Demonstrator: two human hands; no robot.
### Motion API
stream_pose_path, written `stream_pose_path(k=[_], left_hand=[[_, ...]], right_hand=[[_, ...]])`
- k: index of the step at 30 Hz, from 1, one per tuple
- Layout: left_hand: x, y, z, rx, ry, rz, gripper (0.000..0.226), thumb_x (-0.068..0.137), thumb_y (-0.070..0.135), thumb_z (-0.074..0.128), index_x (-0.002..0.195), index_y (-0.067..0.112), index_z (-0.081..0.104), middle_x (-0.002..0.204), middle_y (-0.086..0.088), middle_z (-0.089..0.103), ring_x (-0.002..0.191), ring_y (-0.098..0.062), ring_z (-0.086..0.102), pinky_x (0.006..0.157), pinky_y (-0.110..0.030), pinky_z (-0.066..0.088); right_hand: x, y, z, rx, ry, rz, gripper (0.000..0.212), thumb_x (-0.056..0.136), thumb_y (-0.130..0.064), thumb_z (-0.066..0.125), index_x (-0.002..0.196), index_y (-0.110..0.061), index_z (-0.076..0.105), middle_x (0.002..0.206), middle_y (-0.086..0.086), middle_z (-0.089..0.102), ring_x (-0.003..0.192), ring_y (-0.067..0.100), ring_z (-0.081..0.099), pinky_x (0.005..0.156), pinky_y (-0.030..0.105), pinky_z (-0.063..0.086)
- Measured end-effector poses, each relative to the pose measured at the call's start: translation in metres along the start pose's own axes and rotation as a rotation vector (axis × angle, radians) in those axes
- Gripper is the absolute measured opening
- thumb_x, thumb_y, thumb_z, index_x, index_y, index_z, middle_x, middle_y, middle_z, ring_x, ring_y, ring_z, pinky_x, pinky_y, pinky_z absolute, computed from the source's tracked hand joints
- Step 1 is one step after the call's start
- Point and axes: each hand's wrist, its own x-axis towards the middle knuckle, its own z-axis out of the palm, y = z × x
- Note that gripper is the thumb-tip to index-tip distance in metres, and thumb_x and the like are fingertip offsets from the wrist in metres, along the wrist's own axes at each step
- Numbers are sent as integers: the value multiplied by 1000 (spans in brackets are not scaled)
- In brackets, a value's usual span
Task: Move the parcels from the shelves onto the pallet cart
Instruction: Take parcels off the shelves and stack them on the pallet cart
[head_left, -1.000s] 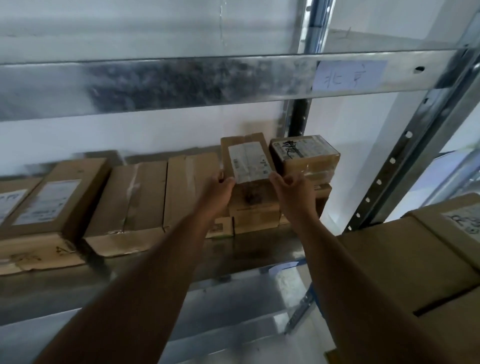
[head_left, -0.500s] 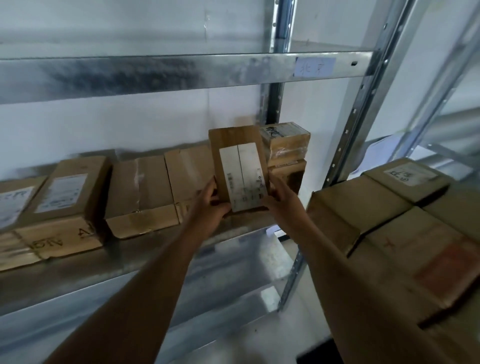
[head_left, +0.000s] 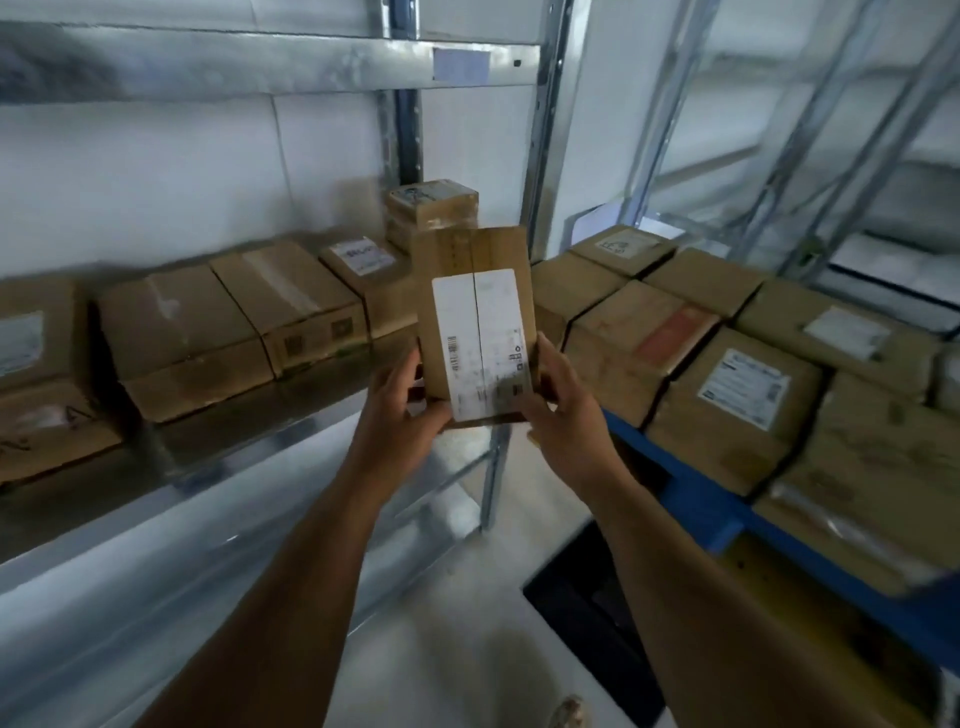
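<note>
We take the held parcel (head_left: 478, 322) as our landmark: a narrow cardboard box with a white shipping label, raised upright in front of the metal shelf (head_left: 249, 457) and clear of its deck.

Far to the left of it, a row of cardboard parcels (head_left: 208, 332) sits on the shelf, side by side and touching, some taped, some bearing white labels. Just left of the held parcel stands a labelled box (head_left: 363, 260) at the row's end, and behind the held parcel's top edge rises a small stack of parcels (head_left: 434, 208) against the white wall. Above all of these runs the upper shelf beam (head_left: 260, 62), with a pale paper tag (head_left: 461, 65) on it; its writing is too blurred for us to read.

Our left hand (head_left: 402, 400) grasps the lower left edge of the held parcel, thumb on the front face and fingers curled behind. Our right hand (head_left: 558, 400) grasps the lower right edge the same way, so each grip is clenched on the box.

To the right of the held parcel, and lower, the pallet cart (head_left: 691, 499) shows a blue frame edge. It carries closely packed cardboard parcels (head_left: 737, 395), several with white labels and one with a reddish patch. Beyond them, further right, stands another metal rack (head_left: 831, 130). Below the held parcel lies the pale floor (head_left: 467, 623).
</note>
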Motion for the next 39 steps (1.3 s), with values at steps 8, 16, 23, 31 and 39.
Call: stream_pose_path(k=[8,16,23,31,39], left_hand=[[-18,54,59,-26,-159,108,64,89,31,60,141,46,26,136,8,45,114,-7,52,70,-12,50],[-45,144,166,-114,-416,192,56,87,26,60,126,58,36,113,34,53,97,15,52,63,-7,45],[-73,206,271,-105,-636,238,52,87,29,57,132,47,38,104,27,60,96,10,55,72,-14,47],[-89,218,354,13,-757,100,70,87,40,56,146,39,18,102,33,46,90,10,47,72,-17,36],[-73,206,377,136,-782,77,70,88,44,52,147,38,15,97,27,46,90,-1,55,68,-22,42]], right_hand=[[-71,-23,-70,-116,248,-12,70,94,-18,52,121,-75,22,103,-45,51,100,-15,55,67,4,47],[-150,-30,-186,-237,572,-21,53,89,-25,51,126,-58,33,119,-16,58,109,5,58,87,36,55],[-222,-9,-285,-332,779,109,56,91,-31,51,144,-30,35,126,-6,59,99,1,61,76,27,56],[-261,26,-347,-336,794,275,52,94,-29,51,143,-31,35,117,-6,63,89,5,65,59,23,56],[-250,43,-362,-447,717,383,45,96,-30,44,141,-29,37,113,-3,63,81,6,61,55,22,52]])
